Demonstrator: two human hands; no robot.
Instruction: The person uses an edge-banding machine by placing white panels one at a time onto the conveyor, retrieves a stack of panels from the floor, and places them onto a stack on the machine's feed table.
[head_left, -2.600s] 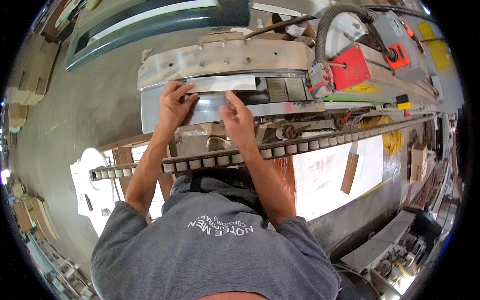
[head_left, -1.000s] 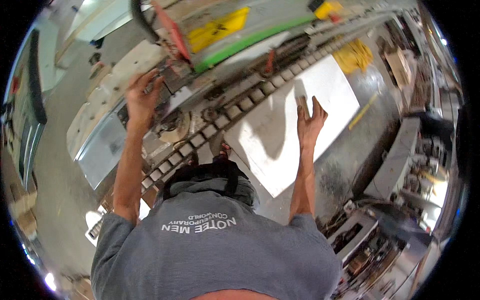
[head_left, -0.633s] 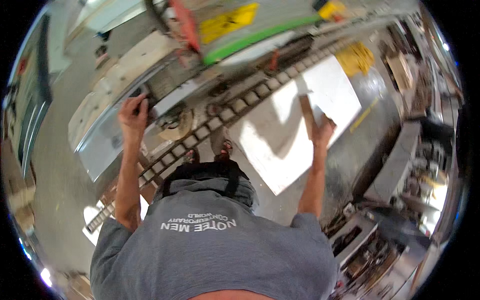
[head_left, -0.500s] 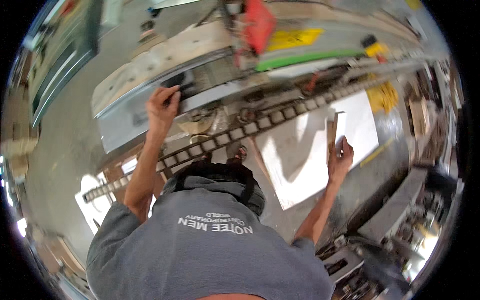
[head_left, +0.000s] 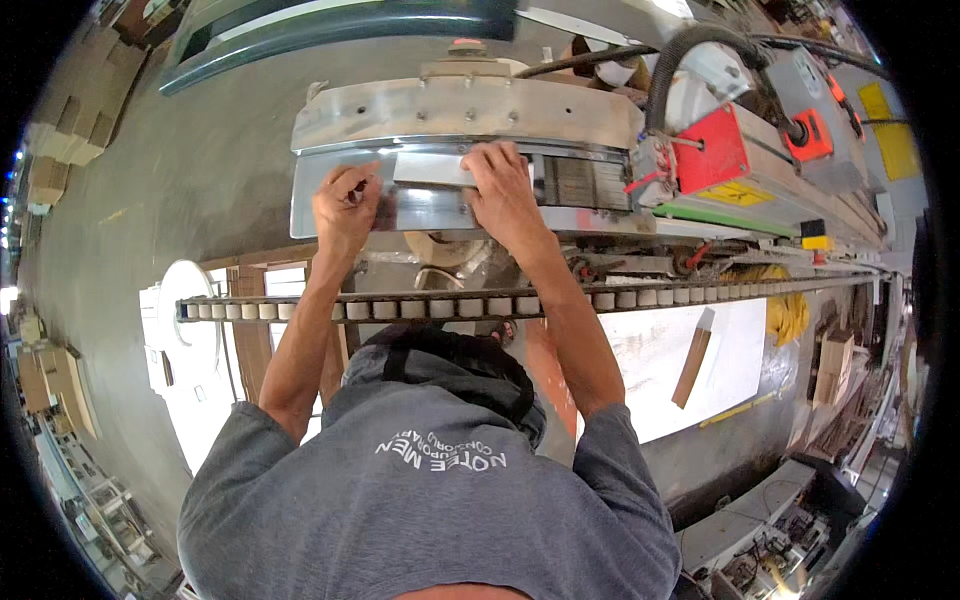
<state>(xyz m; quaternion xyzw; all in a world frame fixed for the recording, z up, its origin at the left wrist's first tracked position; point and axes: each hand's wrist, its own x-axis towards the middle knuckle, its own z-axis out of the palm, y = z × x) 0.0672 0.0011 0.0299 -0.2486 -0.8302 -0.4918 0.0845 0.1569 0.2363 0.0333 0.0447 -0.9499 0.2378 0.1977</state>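
Steel machine bed (head_left: 330, 210) is spanned crosswise by a pale flat strip (head_left: 430, 168), long axis left to right. It is pressed down under the right hand (head_left: 505, 190), fingers spread; the left hand (head_left: 345, 205), curled, rests just beside its left end.

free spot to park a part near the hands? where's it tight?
Free: the white board below the roller chain, left of the brown strip. Tight: the shiny metal plate, where the left hand and right hand press a pale panel, and beside the red housing.
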